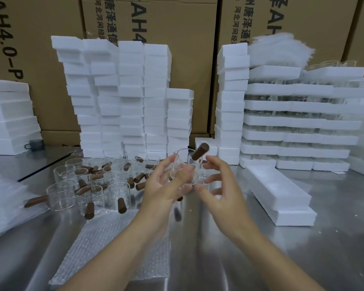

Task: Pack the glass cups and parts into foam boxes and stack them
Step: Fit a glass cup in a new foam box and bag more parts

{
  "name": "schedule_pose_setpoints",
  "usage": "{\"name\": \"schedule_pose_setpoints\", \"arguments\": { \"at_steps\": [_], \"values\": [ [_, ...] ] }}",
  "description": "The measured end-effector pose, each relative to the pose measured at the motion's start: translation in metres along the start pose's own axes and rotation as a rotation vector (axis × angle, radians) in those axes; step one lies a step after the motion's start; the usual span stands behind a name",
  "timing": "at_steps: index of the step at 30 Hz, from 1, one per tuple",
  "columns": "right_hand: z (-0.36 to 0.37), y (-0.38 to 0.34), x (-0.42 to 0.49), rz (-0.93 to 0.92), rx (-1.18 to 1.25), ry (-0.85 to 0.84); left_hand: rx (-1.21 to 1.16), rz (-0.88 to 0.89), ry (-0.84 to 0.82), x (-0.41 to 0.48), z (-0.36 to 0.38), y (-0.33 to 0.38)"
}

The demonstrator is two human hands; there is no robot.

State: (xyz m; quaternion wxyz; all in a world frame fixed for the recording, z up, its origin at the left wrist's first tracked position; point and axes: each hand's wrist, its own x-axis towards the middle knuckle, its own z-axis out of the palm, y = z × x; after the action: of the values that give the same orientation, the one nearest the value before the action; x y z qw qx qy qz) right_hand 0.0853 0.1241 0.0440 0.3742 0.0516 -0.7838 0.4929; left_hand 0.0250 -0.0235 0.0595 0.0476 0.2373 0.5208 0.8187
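Held item: a glass cup (185,168) with a brown wooden handle (200,151) is lifted off the worktop (334,238) at the centre of view. Its handle tips up toward 1 o'clock, probably so that it can be turned and checked before packing.
Left hand (163,186): curled round the cup from the 9 o'clock side, with fingertips at the rim and under the base. This hand carries the weight.
Right hand (220,185): fingers are bent close to the cup's 3 o'clock side, below the handle. Motion blur hides whether they touch the glass, so I cannot tell its grip; it seems set to steady or turn the cup.
Loose cups (88,185): they are crowded at 9 o'clock, some upright and some tipped, with handles pointing all ways. They sit within the left hand's reach as the supply.
Foam box (278,193): a long white piece lies at 3 o'clock on top of another, near the right hand. It is the likely home for this cup.
Finished stacks (124,97): closed foam boxes are piled high at 12 o'clock against the cardboard cartons (177,19), out of the working space.
Foam trays (298,122): these are layered at 2 o'clock, with glass showing between the layers.
Bubble wrap (107,238): a sheet is spread at 7 o'clock, likely as padding.
Stage: this cup is picked up but not yet boxed.
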Motion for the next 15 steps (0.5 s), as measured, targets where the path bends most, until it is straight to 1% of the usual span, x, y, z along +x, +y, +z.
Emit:
{"name": "schedule_pose_setpoints", "arguments": {
  "at_steps": [2, 3, 5, 7, 9, 12, 15],
  "values": [
    [0.002, 0.002, -0.001, -0.017, -0.066, -0.054, -0.095, -0.113, -0.116, -0.003, 0.003, 0.003],
    [0.003, 0.002, -0.001, -0.025, -0.08, -0.053, -0.127, -0.159, -0.173, -0.004, 0.005, 0.004],
    [0.002, 0.002, 0.001, -0.059, -0.09, 0.002, -0.197, -0.232, -0.239, -0.005, 0.007, 0.003],
    [0.0, 0.003, 0.003, -0.097, -0.142, 0.072, -0.227, -0.26, -0.22, -0.005, 0.008, -0.002],
    [-0.003, 0.003, 0.005, -0.116, -0.217, 0.116, -0.224, -0.238, -0.153, -0.006, 0.008, -0.005],
    [-0.007, 0.004, 0.008, -0.144, -0.275, 0.117, -0.196, -0.207, -0.118, -0.008, 0.009, -0.005],
    [-0.008, 0.002, 0.008, -0.13, -0.224, 0.095, -0.299, -0.275, -0.056, -0.007, 0.011, -0.005]
  ]
}}
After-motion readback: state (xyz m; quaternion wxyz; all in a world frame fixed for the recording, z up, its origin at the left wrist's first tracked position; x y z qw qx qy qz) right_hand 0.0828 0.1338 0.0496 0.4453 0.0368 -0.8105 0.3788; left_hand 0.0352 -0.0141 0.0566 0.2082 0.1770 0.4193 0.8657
